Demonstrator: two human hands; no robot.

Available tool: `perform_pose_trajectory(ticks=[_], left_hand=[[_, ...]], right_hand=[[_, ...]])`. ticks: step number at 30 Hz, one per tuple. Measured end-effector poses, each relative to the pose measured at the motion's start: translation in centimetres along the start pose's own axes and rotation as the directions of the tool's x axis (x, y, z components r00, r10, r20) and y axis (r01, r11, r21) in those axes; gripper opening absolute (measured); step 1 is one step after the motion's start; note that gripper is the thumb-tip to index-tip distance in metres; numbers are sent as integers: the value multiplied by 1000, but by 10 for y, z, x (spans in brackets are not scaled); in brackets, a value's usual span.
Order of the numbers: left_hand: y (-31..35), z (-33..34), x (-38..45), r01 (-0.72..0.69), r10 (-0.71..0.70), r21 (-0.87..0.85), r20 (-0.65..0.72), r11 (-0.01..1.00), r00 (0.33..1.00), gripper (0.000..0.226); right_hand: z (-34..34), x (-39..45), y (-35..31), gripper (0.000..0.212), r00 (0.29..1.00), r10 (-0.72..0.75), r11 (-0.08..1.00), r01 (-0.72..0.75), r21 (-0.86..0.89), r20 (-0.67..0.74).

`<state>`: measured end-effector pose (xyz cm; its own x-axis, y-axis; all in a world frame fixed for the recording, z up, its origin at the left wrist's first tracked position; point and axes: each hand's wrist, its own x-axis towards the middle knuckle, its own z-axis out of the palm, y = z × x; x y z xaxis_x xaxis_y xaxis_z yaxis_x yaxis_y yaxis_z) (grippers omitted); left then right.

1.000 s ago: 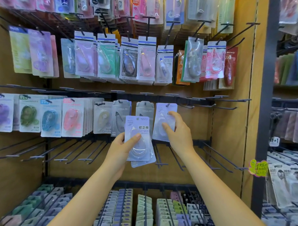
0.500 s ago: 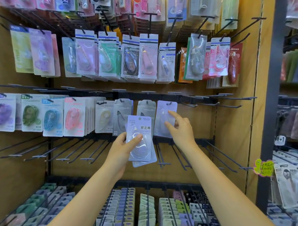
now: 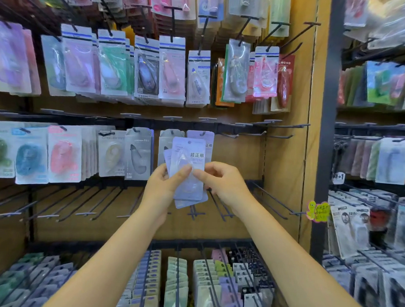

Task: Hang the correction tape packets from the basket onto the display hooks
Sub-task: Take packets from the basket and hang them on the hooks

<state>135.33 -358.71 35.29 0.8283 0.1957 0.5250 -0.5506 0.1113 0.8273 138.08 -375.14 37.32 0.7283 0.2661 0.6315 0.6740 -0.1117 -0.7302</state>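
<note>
At the centre of the frame, the left hand point(image 3: 163, 188) grips a small fanned stack of lavender correction tape packets point(image 3: 187, 173), thumb across the front. The right hand point(image 3: 221, 184) pinches the stack's right edge, apparently the front packet. A matching packet point(image 3: 201, 137) hangs on its hook just behind.

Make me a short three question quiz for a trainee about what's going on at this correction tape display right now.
1. True or false: the left hand holds a small stack of lavender correction tape packets.
2. Multiple choice: the right hand is A) resting on a bare hook, B) pinching the front packet of the stack, C) hanging at the person's side.
3. Fill in: directly behind the stack, a matching lavender packet already hangs on the ___ row of hooks.

Key: 1 true; 2 B; 3 middle.
</note>
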Motion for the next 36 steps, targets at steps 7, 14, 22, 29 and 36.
perform_pose_trajectory(ticks=[7,14,22,29,36], left_hand=[[0,-9,-3,-2,0,38,65,999,998,44],[3,-34,-4,-28,33,96,-56,995,998,27],[7,-37,-5,-33,42,121,-70,992,997,29],[8,-32,-3,-35,41,104,-60,994,997,30],[9,-3,14,-65,66,104,-11,993,998,33]], right_hand=[[-3,1,7,25,995,79,995,-74,63,-65],[-1,14,5,4,982,40,998,-30,56,-185],[2,24,12,15,954,63,997,-50,50,-295],[-5,26,20,34,897,25,967,-134,-216,-441],[-6,2,4,17,998,22,999,-24,-25,-52]])
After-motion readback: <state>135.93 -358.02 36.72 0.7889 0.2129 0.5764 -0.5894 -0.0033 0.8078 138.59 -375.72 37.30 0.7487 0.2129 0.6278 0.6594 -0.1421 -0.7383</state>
